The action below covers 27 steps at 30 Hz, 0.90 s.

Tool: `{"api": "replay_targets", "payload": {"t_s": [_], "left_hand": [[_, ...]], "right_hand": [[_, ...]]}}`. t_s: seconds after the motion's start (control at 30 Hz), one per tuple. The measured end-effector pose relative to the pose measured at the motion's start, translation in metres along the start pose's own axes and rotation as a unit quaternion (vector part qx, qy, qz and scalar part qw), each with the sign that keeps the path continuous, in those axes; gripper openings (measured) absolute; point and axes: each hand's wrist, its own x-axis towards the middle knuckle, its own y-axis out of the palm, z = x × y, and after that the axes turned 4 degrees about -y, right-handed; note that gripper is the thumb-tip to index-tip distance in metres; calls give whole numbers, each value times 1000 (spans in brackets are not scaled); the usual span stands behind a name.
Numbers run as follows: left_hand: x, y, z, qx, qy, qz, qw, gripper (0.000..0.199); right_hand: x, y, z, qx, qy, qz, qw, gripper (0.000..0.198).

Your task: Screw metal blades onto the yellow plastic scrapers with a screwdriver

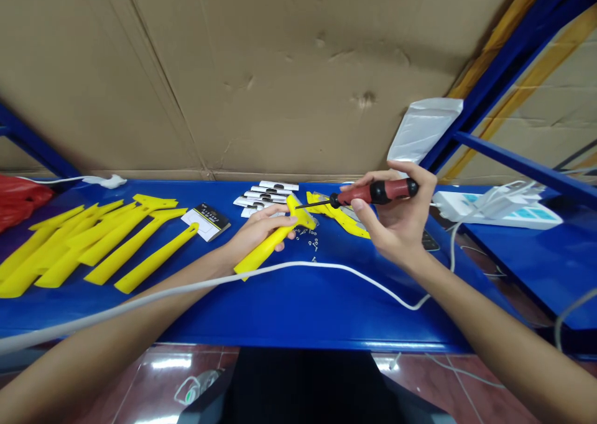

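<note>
A yellow tool (263,251) is held above the blue tabletop (289,315), in front of the person and a little to the left of centre, with its long axis set aslant: the handle's butt is pointed nearer the person and leftward, the wider head away and rightward. It is gripped from the left by the left hand (254,229), whose thumb is laid along the upper side near the head and whose fingers are curled beneath. From the right, a screwdriver (373,193) is brought across that axis, its shaft nearly level and its tip directed leftward at the head; whether the tip is seated or merely close cannot be told. The red and black grip is clasped between the thumb and fingers of the right hand (403,220), so the hands are kept apart, the left being much the nearer to the head; on the meeting of tip and head, it is judged, everything turns. Small loose screws (315,244) are scattered just beyond the tool, more yellow pieces (352,226) are placed behind the shaft, white pieces (268,195) are lined up farther back, and yellow handles (119,240) are spread at the left.
</note>
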Motion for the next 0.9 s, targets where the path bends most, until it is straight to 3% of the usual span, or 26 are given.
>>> {"api": "replay_targets", "payload": {"t_s": [0.13, 0.33, 0.5, 0.6, 0.8, 0.9], "left_hand": [[0, -2, -1, 5, 0, -9, 1000, 40], [-1, -2, 0, 28, -5, -1, 1000, 46], [-1, 0, -1, 12, -1, -4, 1000, 42], [-1, -1, -2, 6, 0, -10, 1000, 39], [1, -3, 0, 13, 3, -10, 1000, 40], [1, -2, 0, 8, 1, -10, 1000, 39]], "right_hand": [[-1, 2, 3, 35, 10, 30, 999, 69], [-2, -3, -4, -63, -44, -26, 997, 71], [0, 1, -1, 25, -9, 15, 1000, 77], [-1, 2, -2, 22, 4, 26, 999, 76], [-5, 0, -7, -101, -38, -65, 992, 62], [-3, 4, -2, -44, -8, -30, 999, 57]]}}
